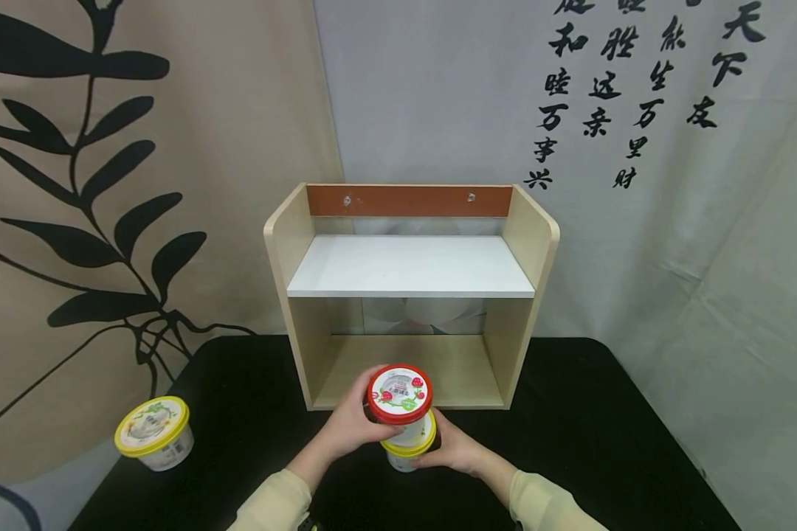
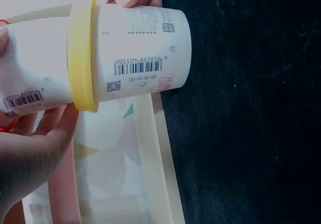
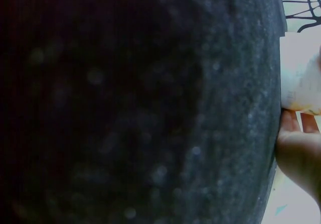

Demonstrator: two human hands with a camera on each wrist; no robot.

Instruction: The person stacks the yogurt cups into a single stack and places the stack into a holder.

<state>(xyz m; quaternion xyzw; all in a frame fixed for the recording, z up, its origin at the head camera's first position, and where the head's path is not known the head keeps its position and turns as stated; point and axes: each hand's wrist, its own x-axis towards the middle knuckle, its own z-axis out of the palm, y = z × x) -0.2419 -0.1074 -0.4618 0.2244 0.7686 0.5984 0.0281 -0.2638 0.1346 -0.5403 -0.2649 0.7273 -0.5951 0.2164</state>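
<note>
Two white paper tubs are stacked in front of a small shelf. My left hand grips the upper tub, which has a red lid with a fruit print. Below it, my right hand holds the tub with a yellow lid around its side. In the left wrist view, the base of the upper tub meets the yellow rim of the lower tub, and barcodes show on both. The right wrist view catches only part of the right hand by a white tub.
The two-tier shelf, with a white upper board and light wooden sides, stands on the black table behind the tubs. Another yellow-lidded tub sits at the table's left edge. Printed curtains hang behind and at the sides.
</note>
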